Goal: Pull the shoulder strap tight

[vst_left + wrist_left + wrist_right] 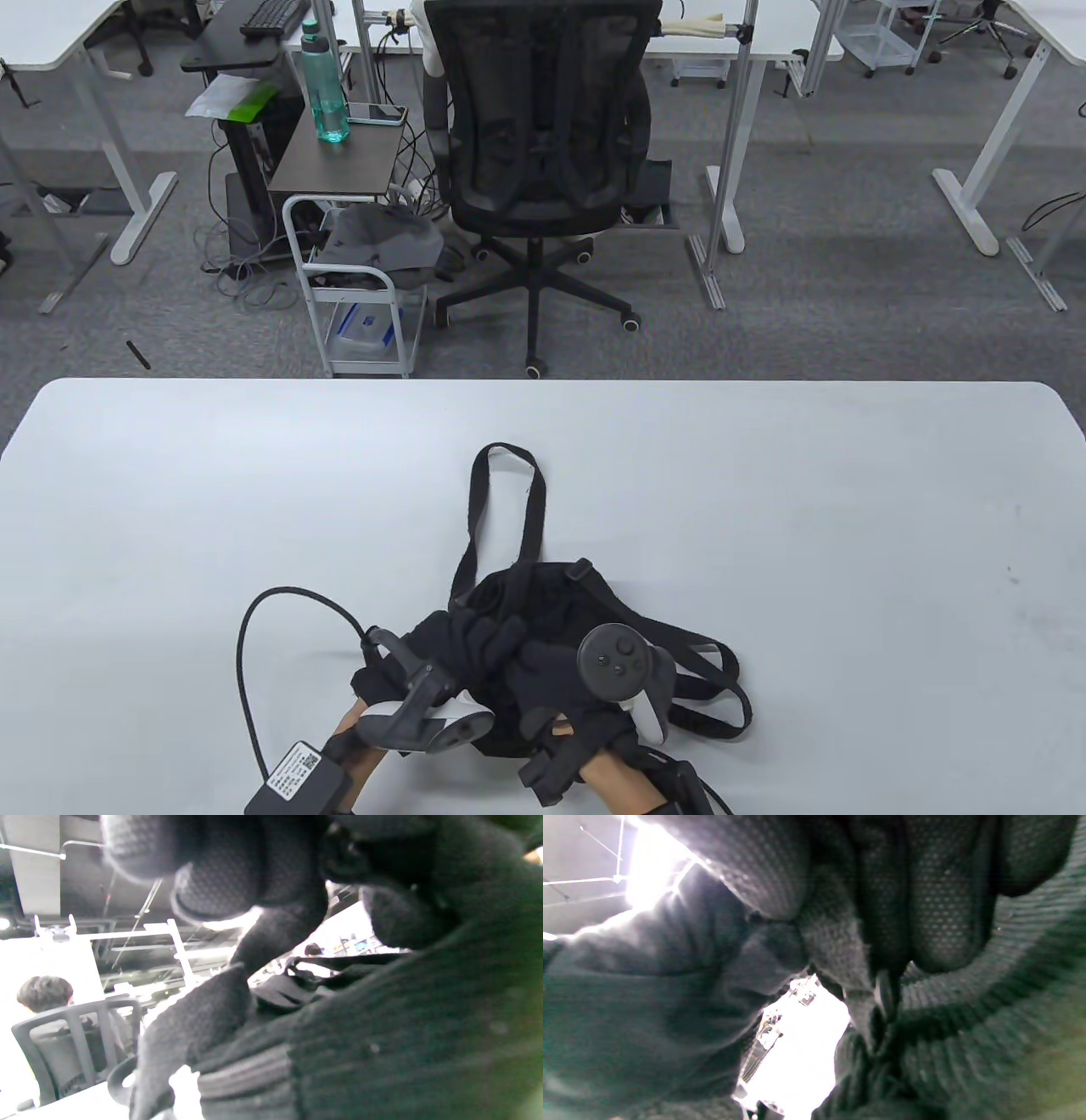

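Note:
A black fabric bag (543, 594) lies on the white table (764, 526) near its front edge. One long shoulder strap (507, 447) loops away from it towards the far side. More straps (696, 635) curl out on its right. My left hand (475, 641) lies on the bag's left part, fingers curled into the fabric. My right hand (551, 671) grips the bag just beside it. In the left wrist view the gloved fingers (220, 870) curl over dark knit fabric (403, 1027). In the right wrist view the fingers (937, 899) are pressed tight on bunched fabric (649, 984).
A black cable (246, 628) loops on the table left of my left hand, down to a small box (297, 777). Beyond the table stand an office chair (543, 127) and a small cart (356, 280) on grey carpet.

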`<action>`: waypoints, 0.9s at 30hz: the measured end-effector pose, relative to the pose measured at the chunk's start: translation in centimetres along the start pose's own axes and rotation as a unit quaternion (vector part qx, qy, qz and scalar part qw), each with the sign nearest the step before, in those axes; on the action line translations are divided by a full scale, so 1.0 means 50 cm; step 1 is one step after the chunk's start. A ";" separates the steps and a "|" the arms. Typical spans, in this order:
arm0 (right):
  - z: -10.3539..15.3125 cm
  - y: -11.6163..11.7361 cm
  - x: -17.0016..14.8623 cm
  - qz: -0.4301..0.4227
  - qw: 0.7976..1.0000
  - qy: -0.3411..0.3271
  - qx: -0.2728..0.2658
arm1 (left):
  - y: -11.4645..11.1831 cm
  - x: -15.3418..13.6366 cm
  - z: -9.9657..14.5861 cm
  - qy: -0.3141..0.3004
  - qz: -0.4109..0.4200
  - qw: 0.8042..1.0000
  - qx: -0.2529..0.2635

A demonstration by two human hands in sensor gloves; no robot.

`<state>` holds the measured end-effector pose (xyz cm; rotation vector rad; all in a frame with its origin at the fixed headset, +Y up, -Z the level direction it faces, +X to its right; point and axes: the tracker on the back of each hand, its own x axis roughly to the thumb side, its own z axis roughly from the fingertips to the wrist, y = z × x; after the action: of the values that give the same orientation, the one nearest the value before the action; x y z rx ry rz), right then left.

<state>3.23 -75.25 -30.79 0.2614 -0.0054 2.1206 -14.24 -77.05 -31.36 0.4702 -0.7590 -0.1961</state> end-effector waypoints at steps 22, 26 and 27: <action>0.005 -0.019 -0.005 -0.025 0.999 0.012 0.027 | -0.011 -0.026 0.010 -0.012 -0.075 0.997 0.003; 0.007 -0.011 0.002 -0.021 1.000 0.002 0.021 | 0.014 0.011 0.003 -0.046 -0.079 0.995 0.032; 0.009 -0.009 0.003 -0.018 1.000 -0.002 0.017 | 0.020 0.016 0.000 -0.045 -0.085 0.995 0.035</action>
<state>3.61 -74.94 -30.38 0.2837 0.0334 2.0860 -13.67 -76.46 -30.38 0.5964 -0.8154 -0.3522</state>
